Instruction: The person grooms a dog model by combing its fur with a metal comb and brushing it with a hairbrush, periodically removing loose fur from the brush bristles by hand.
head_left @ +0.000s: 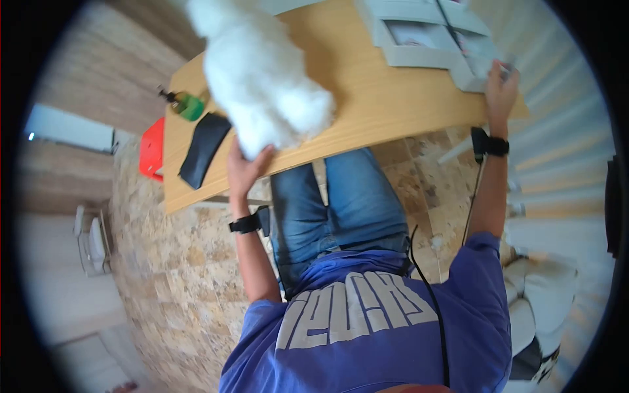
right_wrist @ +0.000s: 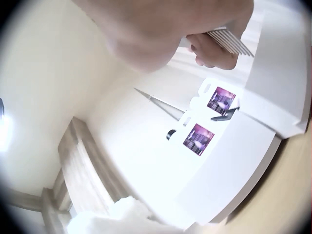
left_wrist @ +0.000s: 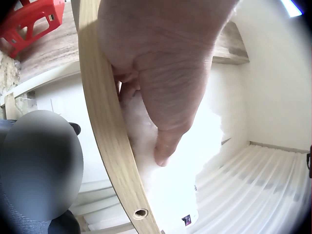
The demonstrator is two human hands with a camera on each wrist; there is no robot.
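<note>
A white fluffy animal-shaped figure (head_left: 255,78) lies along the left part of the wooden table. At its near end my left hand (head_left: 246,171) grips the fluff by the table's front edge. In the left wrist view the thumb (left_wrist: 168,146) presses on the fluff, with the other fingers partly hidden behind. Over at the right, my right hand (head_left: 501,95) holds a metal comb (right_wrist: 231,43), its row of teeth sticking out past the fingers. That hand is beside the right end of a white organizer box (head_left: 419,56).
A black pouch (head_left: 204,149) and a green spray bottle (head_left: 188,106) are left of the figure. Pointed metal blades (right_wrist: 163,106) rise from the organizer, which bears purple pictures (right_wrist: 199,139). A red plastic seat (head_left: 151,149) stands beyond the table's left edge (head_left: 171,190).
</note>
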